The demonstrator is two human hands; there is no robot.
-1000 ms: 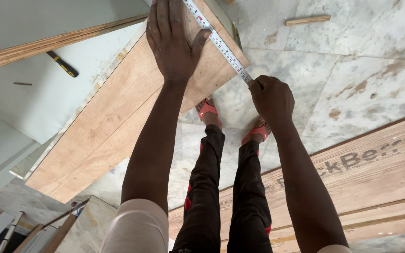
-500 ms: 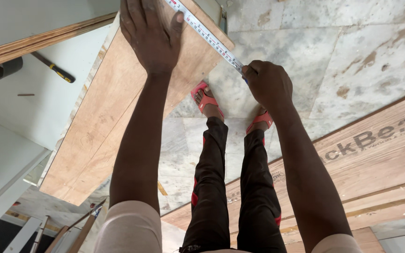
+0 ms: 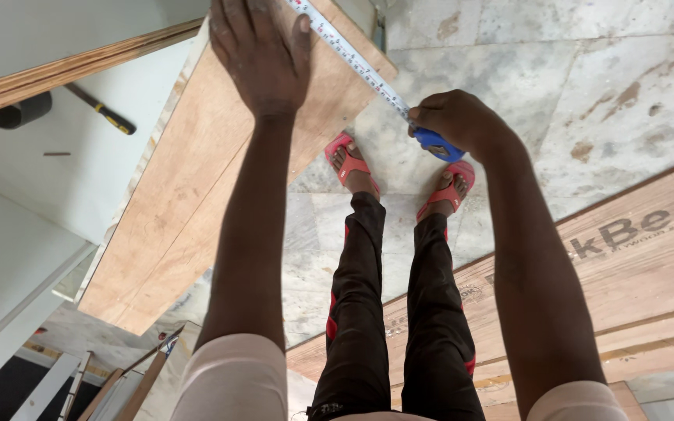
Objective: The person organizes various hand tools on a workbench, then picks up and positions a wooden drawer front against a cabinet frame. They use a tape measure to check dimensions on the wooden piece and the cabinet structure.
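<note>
The left hand point(image 3: 263, 58) lies flat, fingers spread wide, on the long brown plywood board point(image 3: 196, 195), pinning down the white steel measuring tape blade point(image 3: 352, 58) near the board's far end. The right hand point(image 3: 462, 121) is closed in a fist around the blue tape measure case point(image 3: 434, 142), held out in the air past the board's right edge, above the pale marbled stone floor point(image 3: 587, 78). The blade runs taut and diagonal from that case up across the board to under the left fingers and beyond the top of the frame, so its hook end is out of sight.

Judging by this, the measuring looks well under way: the tape is already drawn out and laid across the board, and one hand steadies it. No pencil or marker shows in either hand and no fresh mark can be made out on the wood, so marking, if any, appears not yet done.

Containers are few. To the left a white open cabinet box point(image 3: 33, 195) holds a yellow-and-black handled tool point(image 3: 101, 109), a dark grey cylindrical object point(image 3: 15, 111) partly hidden under a wooden edge strip point(image 3: 79, 66), and a small thin nail-like piece point(image 3: 56, 153). Below, the person's feet in red sandals point(image 3: 350, 161) stand on the floor, and a large printed plywood sheet point(image 3: 633, 265) lies to the right
</note>
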